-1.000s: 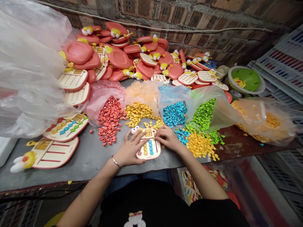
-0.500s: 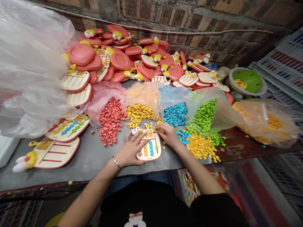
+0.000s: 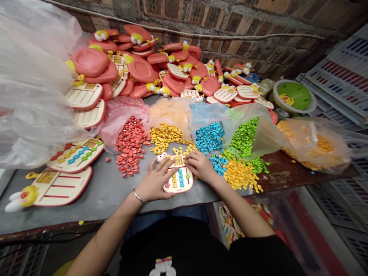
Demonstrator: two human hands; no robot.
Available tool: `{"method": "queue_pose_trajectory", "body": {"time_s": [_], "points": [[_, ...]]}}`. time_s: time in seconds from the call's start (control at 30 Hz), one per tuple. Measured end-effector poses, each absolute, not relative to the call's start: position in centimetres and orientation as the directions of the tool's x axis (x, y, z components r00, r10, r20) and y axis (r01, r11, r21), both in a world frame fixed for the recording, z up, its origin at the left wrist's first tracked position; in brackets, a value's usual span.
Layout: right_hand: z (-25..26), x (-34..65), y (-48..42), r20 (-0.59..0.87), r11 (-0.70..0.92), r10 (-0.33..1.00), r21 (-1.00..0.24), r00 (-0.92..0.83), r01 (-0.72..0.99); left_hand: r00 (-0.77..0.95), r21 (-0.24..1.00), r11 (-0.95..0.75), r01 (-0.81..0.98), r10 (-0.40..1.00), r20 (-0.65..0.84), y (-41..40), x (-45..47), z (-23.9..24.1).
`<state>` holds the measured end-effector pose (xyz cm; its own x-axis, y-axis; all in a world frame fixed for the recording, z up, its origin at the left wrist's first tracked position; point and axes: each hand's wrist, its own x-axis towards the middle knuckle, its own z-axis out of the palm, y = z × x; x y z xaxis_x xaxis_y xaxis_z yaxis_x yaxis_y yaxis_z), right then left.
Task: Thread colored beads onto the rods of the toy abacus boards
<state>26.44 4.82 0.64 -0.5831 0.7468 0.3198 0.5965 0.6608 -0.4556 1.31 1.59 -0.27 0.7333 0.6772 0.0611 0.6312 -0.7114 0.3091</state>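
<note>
1. My left grip (image 3: 156, 181), released, fingers spread, lies flat across a bead board (image 3: 178, 184).
2. My right grip (image 3: 200, 166) curls at the board's upper right edge; whether it pinches a bead, I cannot tell.
3. The board sits on the counter (image 3: 94, 195) between both grips, blue and yellow beads in its rows.
4. Red beads (image 3: 130, 145) lie beyond the left grip, blue beads (image 3: 209, 137) beyond the right, yellow beads (image 3: 240, 175) just right of it.

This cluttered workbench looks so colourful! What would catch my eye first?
Heaps of small red, yellow, blue and green pieces spill from open plastic bags across the middle of the table. Behind them, coral-red toy boards with yellow bird heads pile against the brick wall. In front, the left hand and right hand rest on a small cream board.
</note>
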Motion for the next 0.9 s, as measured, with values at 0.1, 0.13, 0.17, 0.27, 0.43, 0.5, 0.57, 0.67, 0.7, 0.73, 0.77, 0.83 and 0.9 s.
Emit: {"method": "queue_pose_trajectory", "body": {"time_s": [0.1,0.13,0.17,0.27,0.43,0.5,0.57,0.67,0.7,0.73,0.77,0.83,0.9], "points": [[1.2,27.1,4.9,0.285,0.606,0.774,-0.591,-0.565,0.533,0.733,0.312,-0.714,0.627,0.676,0.075,1.6,1.3,-0.2],[1.2,27.4,4.9,0.282,0.587,0.790,-0.602,-0.544,0.541,0.733,0.314,-0.715,0.625,0.676,0.081,1.6,1.3,-0.2],[1.0,27.7,5.0,0.281,0.572,0.806,-0.596,-0.521,0.563,0.732,0.315,-0.715,0.624,0.676,0.084,1.6,1.3,-0.2],[0.2,28.3,5.2,0.258,0.565,0.814,-0.555,-0.520,0.610,0.731,0.315,-0.715,0.624,0.677,0.089,1.5,1.3,-0.1],[-0.6,27.6,5.5,0.373,0.537,0.843,-0.599,-0.388,0.593,0.734,0.311,-0.718,0.623,0.674,0.083,1.6,1.3,-0.3],[-0.8,26.8,5.8,0.403,0.570,0.821,-0.599,-0.403,0.562,0.735,0.310,-0.717,0.624,0.674,0.078,1.6,1.2,-0.4],[-0.9,26.2,6.0,0.406,0.605,0.795,-0.579,-0.450,0.547,0.734,0.310,-0.714,0.627,0.676,0.072,1.6,1.2,-0.3],[-0.3,25.9,5.9,0.365,0.609,0.791,-0.555,-0.492,0.567,0.734,0.306,-0.712,0.632,0.677,0.061,1.6,1.3,-0.1],[0.1,26.1,5.7,0.341,0.608,0.787,-0.563,-0.514,0.560,0.734,0.304,-0.712,0.633,0.677,0.057,1.6,1.3,-0.1],[0.5,26.4,5.5,0.319,0.606,0.784,-0.582,-0.533,0.543,0.733,0.302,-0.711,0.635,0.678,0.054,1.5,1.4,0.0],[0.9,26.8,5.2,0.304,0.600,0.782,-0.605,-0.544,0.524,0.732,0.302,-0.709,0.637,0.680,0.052,1.5,1.4,0.0],[1.3,27.8,4.8,0.284,0.582,0.790,-0.627,-0.544,0.518,0.730,0.307,-0.707,0.637,0.682,0.057,1.5,1.4,0.0],[1.1,28.8,4.4,0.264,0.570,0.805,-0.592,-0.531,0.570,0.730,0.317,-0.708,0.632,0.681,0.066,1.6,1.4,-0.1]]}}
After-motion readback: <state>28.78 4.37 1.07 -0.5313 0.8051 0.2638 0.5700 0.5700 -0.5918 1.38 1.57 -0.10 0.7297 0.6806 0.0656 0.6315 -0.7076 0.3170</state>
